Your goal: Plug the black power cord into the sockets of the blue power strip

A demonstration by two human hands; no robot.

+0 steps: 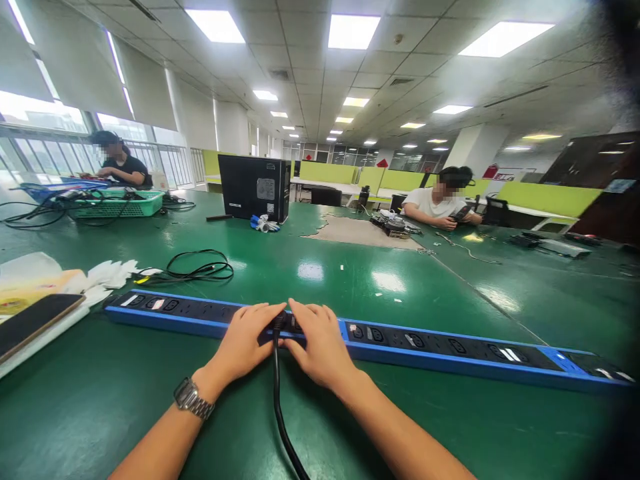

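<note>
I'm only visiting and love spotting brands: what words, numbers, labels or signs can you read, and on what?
I can read no text with certainty.
Black box-shaped computer case: pale labels and a square code, print too small.
Long blue-and-black metal-look power strip: pale stickers, too small or blurred.
Red lettering at back right: blurred.
Red diamond-shaped sign at the back: no legible text.

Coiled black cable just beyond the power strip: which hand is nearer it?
Left. The left hand is at the power strip, right of the coiled black cable; the right hand is farther right, past the plug.
</note>
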